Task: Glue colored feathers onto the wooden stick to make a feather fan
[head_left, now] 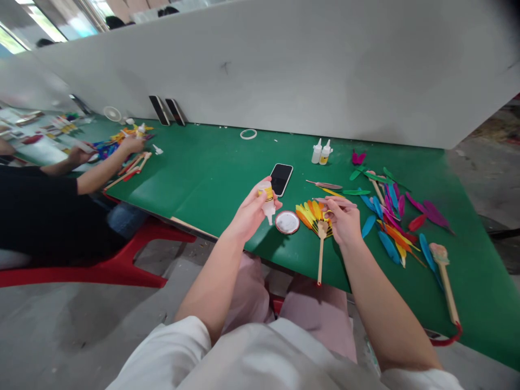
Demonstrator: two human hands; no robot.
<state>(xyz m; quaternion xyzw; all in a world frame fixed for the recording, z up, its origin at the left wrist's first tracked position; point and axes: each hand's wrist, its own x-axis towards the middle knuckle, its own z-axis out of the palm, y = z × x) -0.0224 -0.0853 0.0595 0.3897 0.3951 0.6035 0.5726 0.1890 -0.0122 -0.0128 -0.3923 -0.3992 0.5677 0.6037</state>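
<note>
Fan [322, 228], yellow and orange, lies on green table [195, 168]. Right hand [343, 218] at fan's right edge, fingers pinched on thin pinkish thing [320, 200]. Left hand [252, 212] left of fan, curled round small bottle [268, 206], tip down. Round dish [287, 222] just left of fan. Loose bright feathers [389, 249] right of fan.

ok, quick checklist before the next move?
1. Bottle held in left hand, nozzle down: ok.
2. Phone apart from dish: ok.
3. Fan handle well inside the table: not ok, its end is at the edge.
4. Spare bottles upright: ok.
5. Kind of thin item in right hand: cannot tell.
</note>
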